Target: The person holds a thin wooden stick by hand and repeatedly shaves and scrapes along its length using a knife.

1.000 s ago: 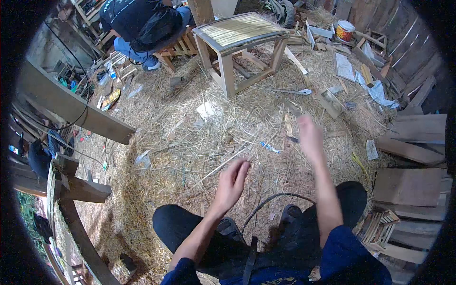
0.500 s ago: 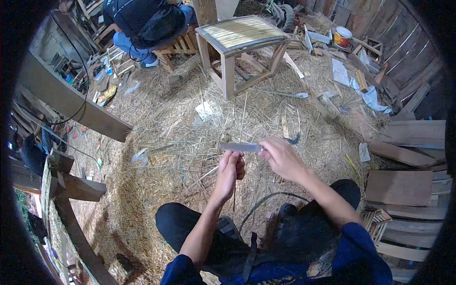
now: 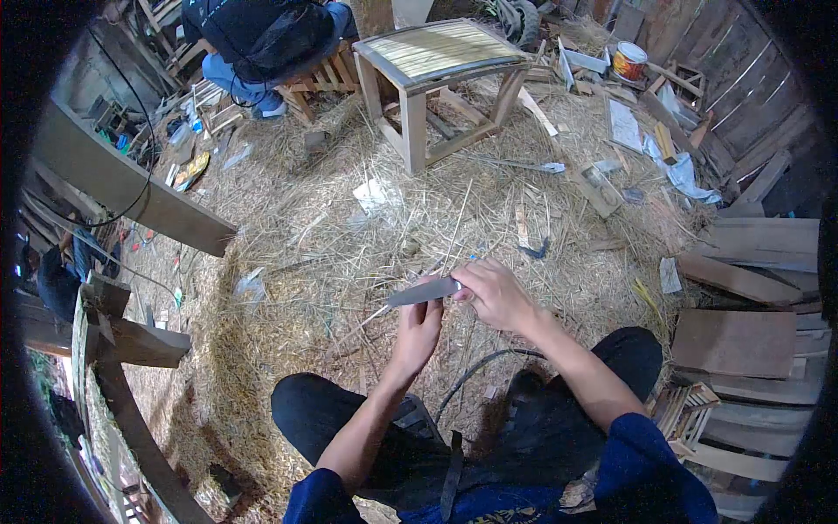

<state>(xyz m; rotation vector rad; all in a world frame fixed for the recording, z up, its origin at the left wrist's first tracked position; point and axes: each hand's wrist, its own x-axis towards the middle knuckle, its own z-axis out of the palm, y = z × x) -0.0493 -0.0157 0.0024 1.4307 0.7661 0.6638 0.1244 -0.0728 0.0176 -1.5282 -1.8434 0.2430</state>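
My right hand (image 3: 496,299) is closed round the handle of a knife (image 3: 421,293), its broad grey blade pointing left. The blade lies across the top of my left hand (image 3: 415,339), whose fingers are closed on a thin wooden strip (image 3: 458,218). The strip's upper part slants up and away, beyond the knife. The fingers and blade hide where the strip passes through the grip. Both hands are close together above the straw-covered floor, in front of my knees.
A slatted wooden stool (image 3: 443,57) stands ahead, beside a seated person (image 3: 271,44). A beam (image 3: 144,179) juts in from the left. Boards (image 3: 733,345) are stacked at right, near a paint bucket (image 3: 628,61) farther back. A cable (image 3: 489,360) curves between my feet.
The knife and my right hand have moved left and down, and the blade now tilts down to its tip. The strip leans more to the right. My left hand has lowered slightly.
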